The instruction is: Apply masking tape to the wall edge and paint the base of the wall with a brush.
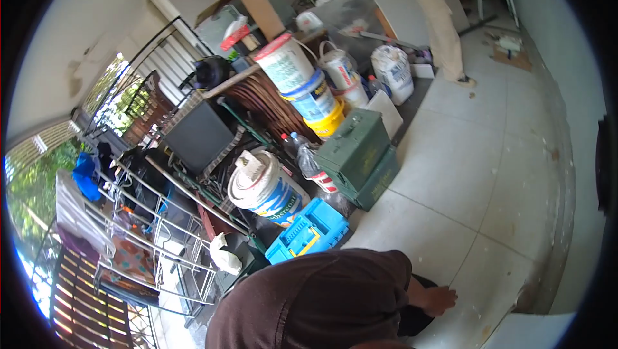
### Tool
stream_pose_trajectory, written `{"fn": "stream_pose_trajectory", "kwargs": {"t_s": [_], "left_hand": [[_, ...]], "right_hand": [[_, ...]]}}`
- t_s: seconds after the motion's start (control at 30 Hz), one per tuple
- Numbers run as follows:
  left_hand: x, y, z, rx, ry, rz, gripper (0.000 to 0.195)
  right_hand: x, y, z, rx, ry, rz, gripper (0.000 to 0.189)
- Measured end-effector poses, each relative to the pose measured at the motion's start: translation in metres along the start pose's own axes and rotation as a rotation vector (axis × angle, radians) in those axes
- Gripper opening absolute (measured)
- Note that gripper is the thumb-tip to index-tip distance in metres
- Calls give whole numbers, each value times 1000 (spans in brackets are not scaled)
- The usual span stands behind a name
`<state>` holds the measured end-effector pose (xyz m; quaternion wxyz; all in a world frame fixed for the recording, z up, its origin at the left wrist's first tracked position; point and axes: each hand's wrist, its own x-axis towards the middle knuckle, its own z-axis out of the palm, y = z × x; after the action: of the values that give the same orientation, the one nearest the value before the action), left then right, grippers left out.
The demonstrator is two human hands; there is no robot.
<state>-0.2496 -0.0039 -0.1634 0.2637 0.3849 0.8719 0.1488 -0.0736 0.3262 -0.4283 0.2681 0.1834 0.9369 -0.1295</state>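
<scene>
A brown-sleeved arm fills the bottom centre, and my left hand (440, 299) shows past the sleeve, beside dark cloth and above the tiled floor. Its fingers are small and blurred; no held thing can be made out. My right hand is out of view; a sliver of skin at the bottom edge is too cropped to identify. Just beyond the sleeve lies a blue plastic toolbox (309, 230) with a yellow part. Two stacked green metal ammunition boxes (359, 156) stand behind it. A white paint bucket (268, 187) with a blue label is left of them.
Stacked buckets (309, 83) and a white sack (392, 73) stand farther back. A metal wire rack (159, 233) with cloths is at left. Another person in beige trousers (437, 20) stands at the top right. A wall (555, 83) borders the tiled floor (449, 165) at right.
</scene>
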Motion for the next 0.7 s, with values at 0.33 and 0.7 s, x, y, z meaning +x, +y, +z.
{"fn": "stream_pose_trajectory", "kwargs": {"t_s": [0.33,0.7], "left_hand": [[2,7,-1,56,18,-34,34],[-3,12,-17,112,-67,-5,34]], "right_hand": [[12,44,-66,0,74,52,65],[-129,83,12,299,166,522,62]]}}
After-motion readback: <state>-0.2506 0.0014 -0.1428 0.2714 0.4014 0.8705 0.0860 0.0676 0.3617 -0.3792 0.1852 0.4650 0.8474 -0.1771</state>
